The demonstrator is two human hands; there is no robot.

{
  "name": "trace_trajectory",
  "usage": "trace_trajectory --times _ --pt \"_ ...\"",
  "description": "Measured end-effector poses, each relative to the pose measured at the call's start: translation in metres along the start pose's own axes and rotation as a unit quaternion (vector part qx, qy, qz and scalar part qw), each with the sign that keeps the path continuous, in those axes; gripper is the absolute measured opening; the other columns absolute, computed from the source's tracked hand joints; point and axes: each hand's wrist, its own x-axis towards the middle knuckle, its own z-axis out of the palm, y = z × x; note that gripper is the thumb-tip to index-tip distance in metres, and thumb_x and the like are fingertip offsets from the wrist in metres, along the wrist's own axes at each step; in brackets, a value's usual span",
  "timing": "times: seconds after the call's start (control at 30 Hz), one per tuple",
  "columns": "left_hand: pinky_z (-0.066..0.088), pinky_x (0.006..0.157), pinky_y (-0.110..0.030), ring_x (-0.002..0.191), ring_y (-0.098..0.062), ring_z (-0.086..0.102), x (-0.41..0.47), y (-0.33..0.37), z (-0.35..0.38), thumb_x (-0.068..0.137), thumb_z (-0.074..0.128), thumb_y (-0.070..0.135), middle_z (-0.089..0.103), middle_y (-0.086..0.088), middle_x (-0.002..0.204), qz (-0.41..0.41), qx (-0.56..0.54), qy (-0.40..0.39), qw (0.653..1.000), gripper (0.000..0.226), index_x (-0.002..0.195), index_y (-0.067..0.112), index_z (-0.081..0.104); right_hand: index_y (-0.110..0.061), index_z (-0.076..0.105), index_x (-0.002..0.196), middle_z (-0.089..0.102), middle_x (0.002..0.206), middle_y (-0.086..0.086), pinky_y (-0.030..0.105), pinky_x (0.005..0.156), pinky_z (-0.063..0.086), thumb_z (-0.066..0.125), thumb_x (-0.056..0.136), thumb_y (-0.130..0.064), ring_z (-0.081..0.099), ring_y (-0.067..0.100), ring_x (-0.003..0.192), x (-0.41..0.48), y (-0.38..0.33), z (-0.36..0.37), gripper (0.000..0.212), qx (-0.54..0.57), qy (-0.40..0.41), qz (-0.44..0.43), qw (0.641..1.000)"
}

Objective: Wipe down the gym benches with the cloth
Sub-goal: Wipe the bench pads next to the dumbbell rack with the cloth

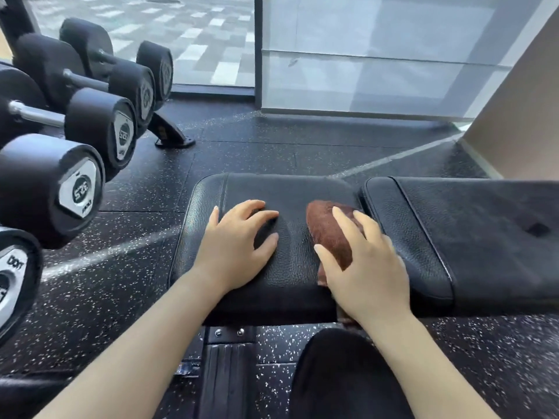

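A black padded gym bench lies across the view, with a seat pad in the middle and a longer back pad to the right. My left hand rests flat on the seat pad, fingers spread, holding nothing. My right hand presses a brown cloth onto the right side of the seat pad, close to the gap between the two pads. Part of the cloth is hidden under my palm.
A rack of black dumbbells stands close on the left. The rack's foot sits on the speckled rubber floor. Glass panels and a beige wall close the far side. My dark-clothed knee is below the bench.
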Motion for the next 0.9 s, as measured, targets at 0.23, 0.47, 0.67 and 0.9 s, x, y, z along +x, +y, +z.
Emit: trace_trajectory --times 0.23,0.47,0.67,0.9 --pt "0.019 0.112 -0.050 0.127 -0.012 0.040 0.006 0.004 0.000 0.084 0.056 0.036 0.047 0.006 0.134 -0.005 -0.003 -0.004 1.000 0.040 0.124 0.030 0.056 -0.039 0.028 0.142 0.029 0.148 0.000 0.047 0.099 0.035 0.044 0.088 -0.058 0.037 0.029 0.126 0.087 -0.006 0.023 0.060 -0.014 -0.096 0.057 0.994" --pt "0.009 0.112 -0.052 0.137 -0.011 0.026 0.014 0.026 0.018 0.087 0.049 0.044 0.039 0.008 0.143 -0.022 0.020 -0.022 0.999 0.044 0.130 0.036 0.048 -0.035 0.028 0.143 0.030 0.149 0.004 0.046 0.095 0.039 0.047 0.086 -0.055 0.040 0.032 0.121 0.029 0.007 0.001 0.064 0.002 -0.080 0.010 0.997" --pt "0.018 0.112 -0.051 0.133 -0.012 0.033 0.014 0.031 0.016 0.081 0.043 0.049 0.045 0.007 0.138 -0.024 0.033 -0.007 0.999 0.047 0.125 0.035 0.052 -0.035 0.026 0.144 0.026 0.150 0.005 0.046 0.098 0.037 0.047 0.086 -0.056 0.034 0.031 0.126 0.046 0.010 0.005 0.065 0.012 -0.107 0.020 0.994" --pt "0.018 0.111 -0.048 0.132 -0.012 0.034 0.015 0.036 0.010 0.079 0.044 0.048 0.046 0.007 0.136 -0.035 0.033 -0.016 0.999 0.048 0.123 0.034 0.054 -0.038 0.019 0.144 0.020 0.153 0.005 0.049 0.102 0.033 0.045 0.088 -0.056 0.030 0.033 0.131 0.117 0.008 0.028 0.065 0.006 -0.174 0.032 0.984"
